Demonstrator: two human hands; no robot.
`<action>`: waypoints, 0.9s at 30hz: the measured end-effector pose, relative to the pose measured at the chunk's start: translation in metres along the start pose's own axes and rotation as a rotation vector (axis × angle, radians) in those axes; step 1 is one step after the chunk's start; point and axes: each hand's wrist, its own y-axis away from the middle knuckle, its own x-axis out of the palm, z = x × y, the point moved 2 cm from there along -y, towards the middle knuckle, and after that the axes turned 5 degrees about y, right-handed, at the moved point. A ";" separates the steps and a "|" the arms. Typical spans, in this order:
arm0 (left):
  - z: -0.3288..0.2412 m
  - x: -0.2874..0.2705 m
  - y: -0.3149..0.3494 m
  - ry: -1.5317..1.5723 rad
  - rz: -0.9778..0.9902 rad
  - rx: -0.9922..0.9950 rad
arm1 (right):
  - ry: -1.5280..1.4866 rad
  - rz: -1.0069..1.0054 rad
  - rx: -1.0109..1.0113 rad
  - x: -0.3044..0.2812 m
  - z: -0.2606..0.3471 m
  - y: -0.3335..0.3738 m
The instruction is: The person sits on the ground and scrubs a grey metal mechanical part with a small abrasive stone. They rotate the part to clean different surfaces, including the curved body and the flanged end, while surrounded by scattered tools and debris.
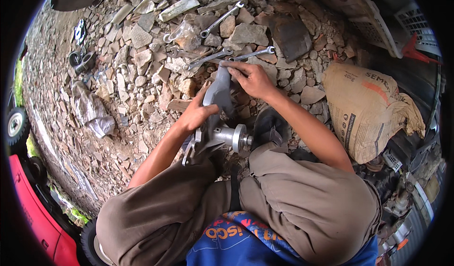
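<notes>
A grey cast-metal machine part (220,92) stands between my knees, its narrow arm pointing away from me. At its near end a flange and a round silver hub (236,137) with a stepped shaft tip stick out to the right. My left hand (201,111) is closed around the arm's left side, thumb across the near part. My right hand (253,79) has its thumb and fingertips against the arm's far tip; whether something small sits there is hidden. Just beyond lie a combination wrench (210,58) and a second wrench (255,54).
Broken stone and tile cover the ground. Farther off lie another wrench (221,20) and a clear plastic bag (188,38). A brown paper sack (362,112) and a crate (414,27) stand right. Left are a crumpled cloth (92,110) and a red vehicle (40,214).
</notes>
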 end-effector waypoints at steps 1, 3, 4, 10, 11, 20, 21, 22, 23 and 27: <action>0.009 0.002 -0.004 -0.049 -0.081 0.085 | 0.016 0.042 0.006 -0.001 0.003 0.002; 0.016 -0.002 -0.007 -0.007 -0.034 0.075 | 0.039 0.124 0.013 0.007 0.010 0.013; 0.016 -0.001 -0.009 0.030 -0.009 0.067 | 0.033 0.077 -0.121 0.012 0.008 0.021; 0.018 0.004 -0.002 0.283 0.046 0.041 | 0.103 -0.070 -0.013 0.005 -0.007 -0.003; 0.024 -0.001 -0.003 0.285 0.054 0.027 | 0.174 -0.098 -0.065 0.015 -0.003 0.000; 0.028 -0.001 -0.015 0.226 0.076 0.099 | 0.095 -0.053 -0.090 0.011 -0.001 0.014; 0.025 -0.002 -0.015 0.248 0.118 0.074 | 0.086 -0.024 -0.110 0.017 0.007 0.022; 0.021 -0.003 -0.013 0.230 0.112 0.112 | 0.057 -0.005 -0.101 0.021 0.011 0.030; 0.017 -0.001 -0.011 0.216 0.108 0.149 | 0.056 -0.017 -0.064 0.017 0.013 0.030; 0.009 -0.002 -0.011 0.179 0.170 0.251 | -0.007 -0.151 -0.025 0.007 0.006 0.003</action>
